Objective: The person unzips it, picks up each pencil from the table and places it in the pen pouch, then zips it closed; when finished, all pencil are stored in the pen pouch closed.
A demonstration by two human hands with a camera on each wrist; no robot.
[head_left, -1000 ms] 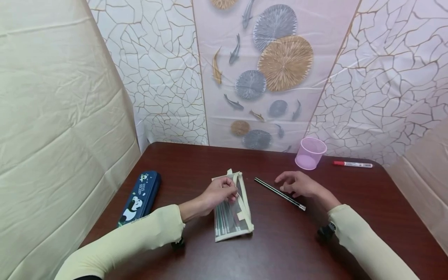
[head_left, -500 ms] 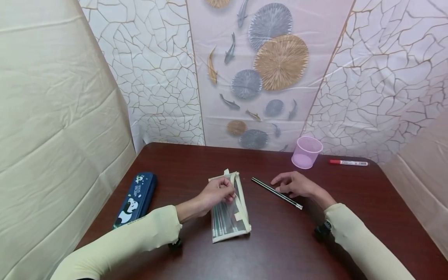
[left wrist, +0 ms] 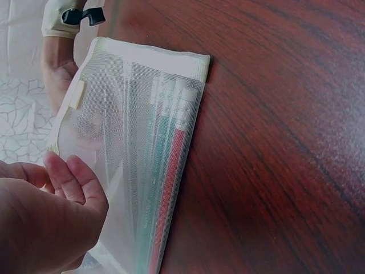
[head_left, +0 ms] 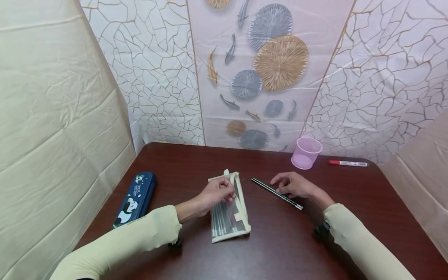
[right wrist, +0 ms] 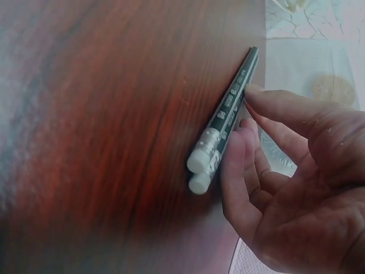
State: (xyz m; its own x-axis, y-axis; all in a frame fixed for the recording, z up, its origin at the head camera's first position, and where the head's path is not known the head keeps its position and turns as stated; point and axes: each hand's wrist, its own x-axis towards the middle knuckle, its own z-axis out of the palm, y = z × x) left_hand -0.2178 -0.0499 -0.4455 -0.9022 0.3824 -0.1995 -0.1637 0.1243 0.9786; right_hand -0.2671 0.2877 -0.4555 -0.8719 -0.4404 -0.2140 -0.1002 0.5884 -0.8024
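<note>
My left hand (head_left: 218,191) pinches the cream zip edge of a see-through mesh pencil pouch (head_left: 227,217), holding that edge up off the table. Through the mesh in the left wrist view show several pencils, among them a red one (left wrist: 171,182) and green ones. Right of the pouch, two dark striped pencils (head_left: 276,193) lie side by side on the table. Their white eraser ends (right wrist: 199,162) face the camera in the right wrist view. My right hand (head_left: 295,184) hovers over them, fingers loosely bent, with the thumb tip (right wrist: 254,90) right at their side.
On the left of the brown table (head_left: 189,163) lies a blue panda pencil case (head_left: 136,198). A pink cup (head_left: 306,153) stands at the back right, beside a red-capped marker (head_left: 348,163). Patterned cloth (head_left: 164,77) hangs behind the table.
The head view has shifted slightly. My left hand keeps its pinch on the pouch, and the right hand has moved only slightly closer over the two pencils, which lie where they were.
</note>
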